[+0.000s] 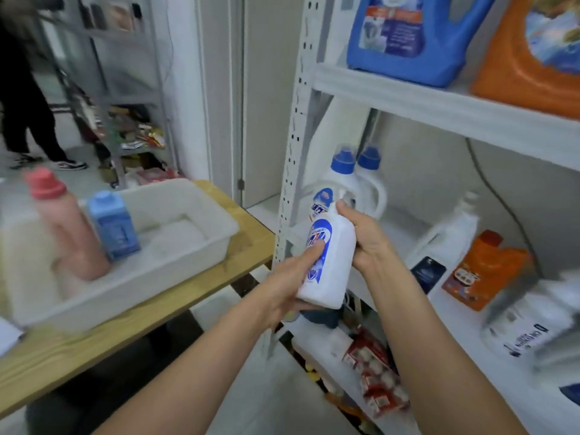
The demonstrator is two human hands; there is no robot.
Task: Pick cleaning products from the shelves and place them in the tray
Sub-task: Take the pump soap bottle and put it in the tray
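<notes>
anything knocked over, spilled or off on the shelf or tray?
A white jug at the right of the middle shelf seems to lie on its side, label text slanted; the orange bottle beside it stands upright. No spill visible. Blurred, though.

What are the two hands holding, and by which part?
Both hold one white bottle: the left hand grips its lower end, thumb on its front; the right hand grips its upper part.

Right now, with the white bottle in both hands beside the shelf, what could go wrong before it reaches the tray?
The pink bottle and blue bottle stand in the tray; the white bottle might topple them. The left hand and right hand hold it close to the shelved blue-capped bottles; a swing could clip them.
</notes>
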